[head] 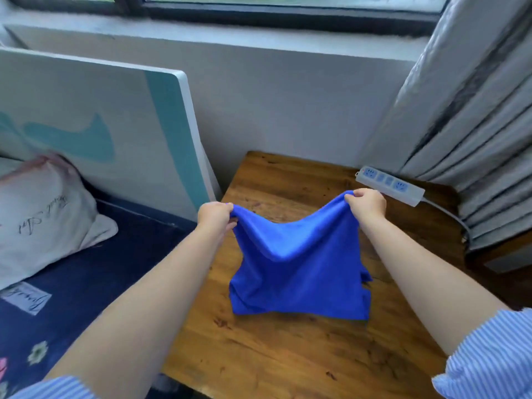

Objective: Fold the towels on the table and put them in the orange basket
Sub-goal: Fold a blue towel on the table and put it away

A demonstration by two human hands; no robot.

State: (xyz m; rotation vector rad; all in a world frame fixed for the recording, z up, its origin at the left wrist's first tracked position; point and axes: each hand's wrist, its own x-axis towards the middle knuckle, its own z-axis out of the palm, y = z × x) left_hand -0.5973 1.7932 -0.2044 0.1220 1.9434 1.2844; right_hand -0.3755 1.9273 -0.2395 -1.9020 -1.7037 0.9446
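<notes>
Over the wooden table (288,355), the left hand (216,217) and right hand (367,205) each pinch an upper corner of the blue towel (299,272), its sagging lower edge resting on the tabletop.

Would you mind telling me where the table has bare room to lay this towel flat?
Bare wood lies between the towel and the table's near edge, and a strip at its far-left corner. The far-right corner is crowded by the power strip.

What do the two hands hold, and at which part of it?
A blue cloth towel: the left hand and right hand each pinch one upper corner.
</notes>
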